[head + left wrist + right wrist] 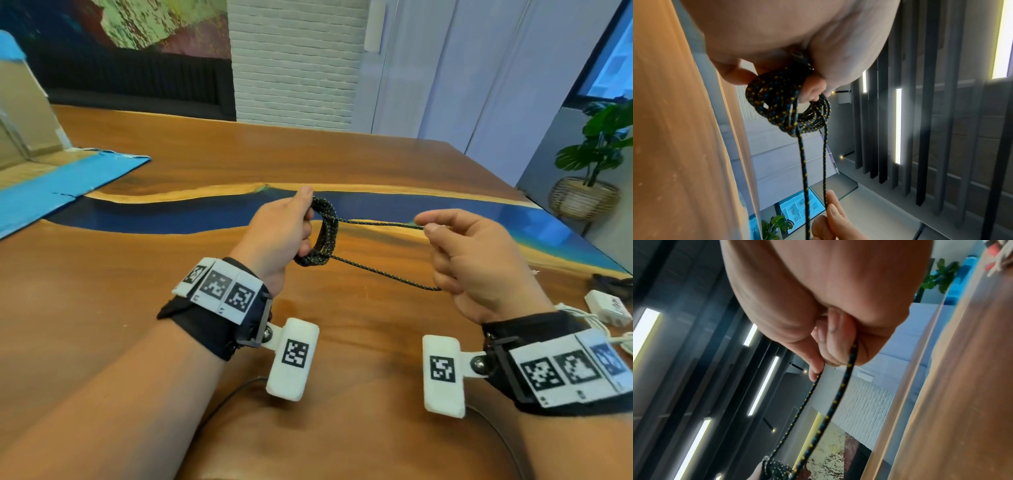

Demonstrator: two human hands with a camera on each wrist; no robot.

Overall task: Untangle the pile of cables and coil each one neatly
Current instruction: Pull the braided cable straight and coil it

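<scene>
A black braided cable (323, 233) with yellow and blue flecks is wound into a coil (789, 107), held above the wooden table (137, 274). My left hand (284, 236) grips that coil, thumb on top and fingers curled through the loops. Two strands (376, 224) run from the coil to the right. My right hand (472, 260) holds them as one loop: thumb and forefinger pinch the upper strand, the lower fingers curl round the lower strand (838, 395). In the right wrist view the coil (777, 469) shows at the bottom edge.
A white charger with a white cable (609, 308) lies at the table's right edge, a dark object (613, 282) behind it. An open blue cardboard box (51, 164) sits at the far left. A thin dark wire (226, 397) lies near me. A potted plant (596, 161) stands beyond the table.
</scene>
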